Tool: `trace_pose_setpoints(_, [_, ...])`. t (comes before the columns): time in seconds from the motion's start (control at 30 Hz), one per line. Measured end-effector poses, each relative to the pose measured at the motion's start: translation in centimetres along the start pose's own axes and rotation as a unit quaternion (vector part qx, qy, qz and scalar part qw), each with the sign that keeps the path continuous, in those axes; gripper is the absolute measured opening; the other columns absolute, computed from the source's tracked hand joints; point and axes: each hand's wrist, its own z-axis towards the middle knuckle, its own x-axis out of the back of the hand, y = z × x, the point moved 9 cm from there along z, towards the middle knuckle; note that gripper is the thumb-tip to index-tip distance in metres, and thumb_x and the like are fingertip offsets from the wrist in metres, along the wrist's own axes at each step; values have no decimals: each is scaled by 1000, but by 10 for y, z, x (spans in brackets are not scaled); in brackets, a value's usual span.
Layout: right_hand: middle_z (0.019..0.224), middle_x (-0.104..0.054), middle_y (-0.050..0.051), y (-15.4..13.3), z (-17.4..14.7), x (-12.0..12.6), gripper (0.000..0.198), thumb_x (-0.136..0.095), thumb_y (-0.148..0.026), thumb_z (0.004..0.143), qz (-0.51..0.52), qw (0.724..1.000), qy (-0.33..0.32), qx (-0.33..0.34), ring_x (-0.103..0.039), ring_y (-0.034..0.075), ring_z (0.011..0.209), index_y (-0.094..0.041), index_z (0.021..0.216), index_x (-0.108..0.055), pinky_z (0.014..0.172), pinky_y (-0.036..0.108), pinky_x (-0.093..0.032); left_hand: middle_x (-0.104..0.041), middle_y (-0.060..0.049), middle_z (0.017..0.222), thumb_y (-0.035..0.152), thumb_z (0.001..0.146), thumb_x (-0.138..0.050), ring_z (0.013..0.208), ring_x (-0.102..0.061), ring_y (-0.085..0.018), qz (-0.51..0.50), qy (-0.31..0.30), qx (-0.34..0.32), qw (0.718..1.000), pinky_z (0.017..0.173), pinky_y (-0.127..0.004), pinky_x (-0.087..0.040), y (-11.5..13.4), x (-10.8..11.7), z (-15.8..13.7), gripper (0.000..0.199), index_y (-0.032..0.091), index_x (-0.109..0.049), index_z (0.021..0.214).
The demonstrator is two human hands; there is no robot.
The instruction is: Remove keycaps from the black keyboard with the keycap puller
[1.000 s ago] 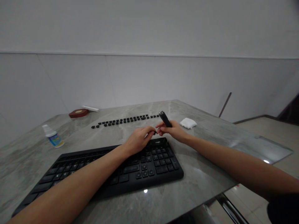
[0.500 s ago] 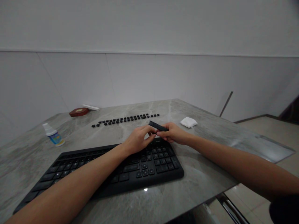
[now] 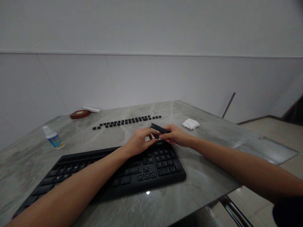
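Note:
Above the top right part of a black keyboard [image 3: 163, 179], my two hands meet. My left hand [image 3: 139, 141] pinches a small black keycap [image 3: 156, 136] between thumb and fingers. In my right hand [image 3: 176, 135] lies a slim black flat-bodied tool [image 3: 159, 128], its end pointing left over the left fingertips; its exact kind does not show. The right fingertips are close against the keycap. Farther back, several loose black keycaps [image 3: 126, 121] lie in two rows on the table. My left forearm hides the middle of the keyboard.
A white spray bottle [image 3: 54, 138] with a blue label stands at the left. A red-brown box [image 3: 80, 114] and a white flat object [image 3: 92, 109] lie by the wall. White folded tissue [image 3: 190, 124] rests right of my hands on the grey marbled table [image 3: 201, 192].
The keycap between my fingertips has turned and shows more clearly now. Both hands and the black tool stay almost in the same place.

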Motion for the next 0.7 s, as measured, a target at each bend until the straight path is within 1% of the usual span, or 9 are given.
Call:
trace_pose_setpoints(0.1, [46, -46, -6, 0, 0, -1, 24, -71, -30, 65, 2, 1000, 0, 3, -32, 4, 37, -13, 80, -62, 35, 19, -17, -67, -2, 89, 17, 83, -64, 73, -63, -12, 3, 2, 6, 1000, 74, -28, -53, 0, 1, 0, 14, 18, -64, 96])
trace_pose_setpoints(0.2, [47, -46, -6, 1, 1, 0, 25, -72, -34, 66, 0, 1000, 4, -1, -32, 4, 37, -13, 76, -61, 35, 20, -17, -66, -1, 84, 16, 82, -65, 71, -62, -12, 12, 7, 11, 1000, 72, -27, -52, 0, 2, 1, 12, 17, -63, 93])
trace_pose_setpoints(0.4, [48, -46, -5, 0, 0, -1, 27, -71, -37, 70, -26, 1000, 5, 13, -33, 4, 38, -13, 76, -61, 36, 20, -18, -65, 1, 78, 15, 78, -68, 65, -60, -11, 25, 29, 18, 999, 67, -25, -50, -3, 5, 0, 14, 16, -62, 91])
trace_pose_setpoints(0.6, [53, -48, -4, -8, -2, 3, 30, -68, -42, 72, -82, 994, 55, 45, -37, 5, 42, -13, 78, -61, 39, 20, -22, -65, 1, 76, 15, 78, -69, 64, -59, -11, 29, 28, 30, 999, 66, -25, -49, -6, 5, 1, 11, 16, -63, 87])
trace_pose_setpoints(0.7, [55, -49, -3, -11, -2, 5, 31, -68, -43, 71, -104, 990, 69, 66, -38, 6, 44, -12, 77, -62, 41, 20, -25, -66, 0, 81, 13, 80, -67, 67, -60, -12, 21, 32, 23, 999, 68, -26, -49, -6, 6, 1, 11, 16, -65, 91])
